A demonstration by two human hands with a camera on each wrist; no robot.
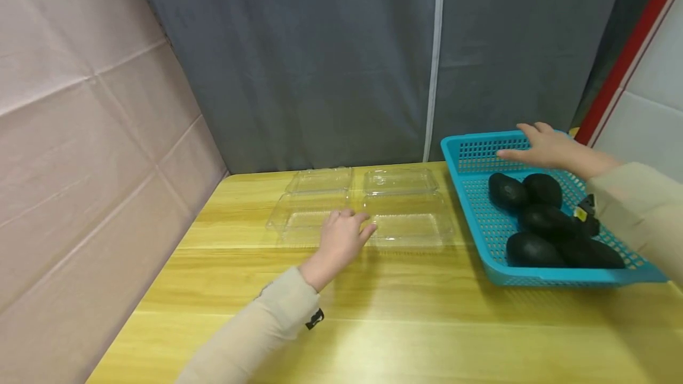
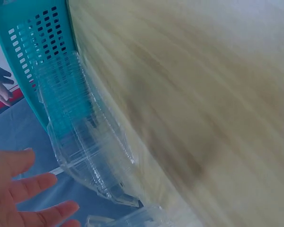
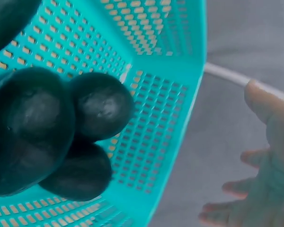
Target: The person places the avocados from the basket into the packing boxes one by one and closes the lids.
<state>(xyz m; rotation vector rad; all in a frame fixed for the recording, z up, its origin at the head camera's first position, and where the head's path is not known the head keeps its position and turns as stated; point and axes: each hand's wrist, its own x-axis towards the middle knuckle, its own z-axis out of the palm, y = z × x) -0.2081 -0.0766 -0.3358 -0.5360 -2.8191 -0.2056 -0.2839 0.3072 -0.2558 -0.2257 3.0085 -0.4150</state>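
Observation:
My left hand point(image 1: 341, 237) hovers over the near side of two clear plastic clamshell boxes, its fingers loosely bent and holding nothing. The left box point(image 1: 312, 201) and the right box point(image 1: 408, 209) both stand with lids raised at the back. Above the far part of a blue perforated basket point(image 1: 477, 248) is my right hand point(image 1: 544, 148), fingers spread, nothing in it. Several dark, smooth avocado-shaped fruits point(image 1: 533, 249) lie in the basket; in the right wrist view the dark fruits point(image 3: 33, 123) sit left of the right hand point(image 3: 265, 175).
A wooden table point(image 1: 405, 336) carries everything. Behind it hangs a grey curtain point(image 1: 320, 76), and a pale cloth-like wall point(image 1: 96, 165) borders the left. White tile with a red strip point(image 1: 629, 58) stands at the right, close to the basket.

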